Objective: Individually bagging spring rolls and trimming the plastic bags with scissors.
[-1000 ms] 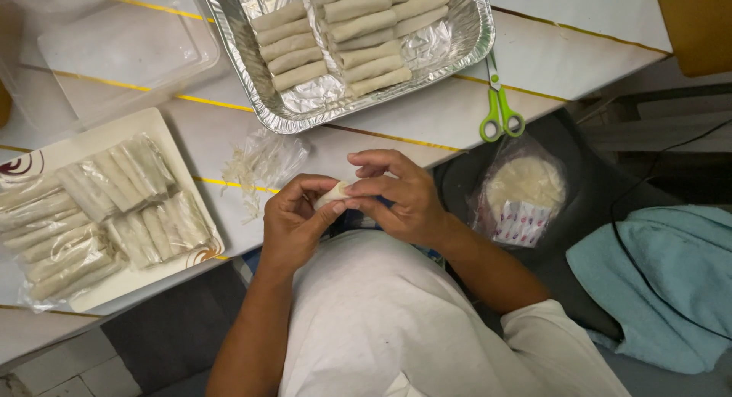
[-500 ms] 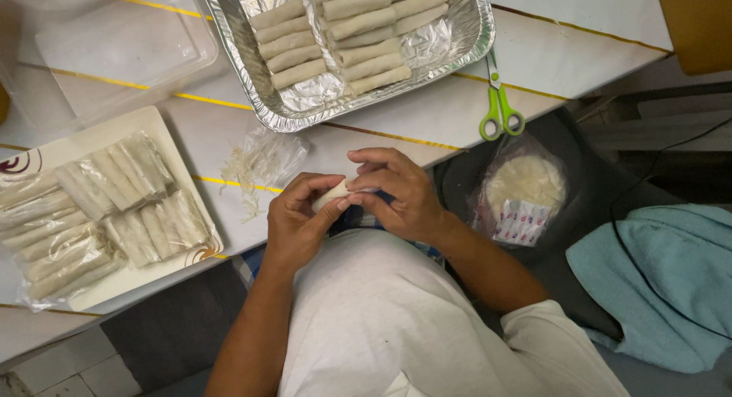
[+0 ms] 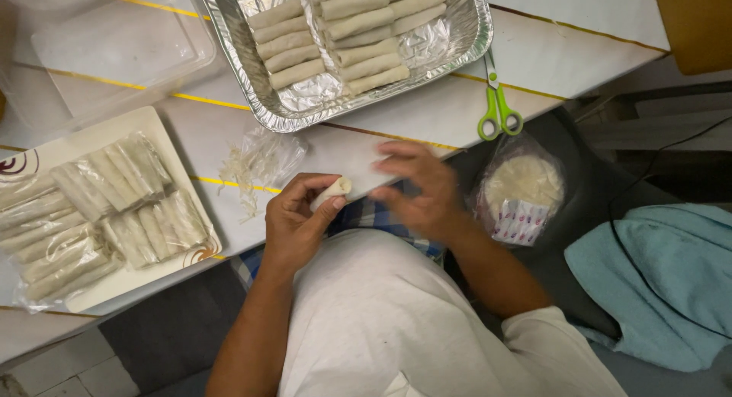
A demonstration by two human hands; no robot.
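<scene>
One rolled spring roll (image 3: 332, 192) sits pinched in the left hand (image 3: 297, 228) over the bench (image 3: 427, 111) edge; right hand (image 3: 421, 189) hovers spread, blurred; rolling seems done, placing calls for a gentle grip

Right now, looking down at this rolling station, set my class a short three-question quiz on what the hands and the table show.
1. True or false: the left hand holds a rolled wrapper.
2. Where do the green scissors lie?
A. inside the foil tray
B. on the table, to the right of the foil tray
C. on the white plate
3. Fill in: the right hand, blurred, is open and holds ____.

Key
1. True: the roll sits between thumb and fingers.
2. B.
3. Nothing; it hovers beside the roll.
</scene>
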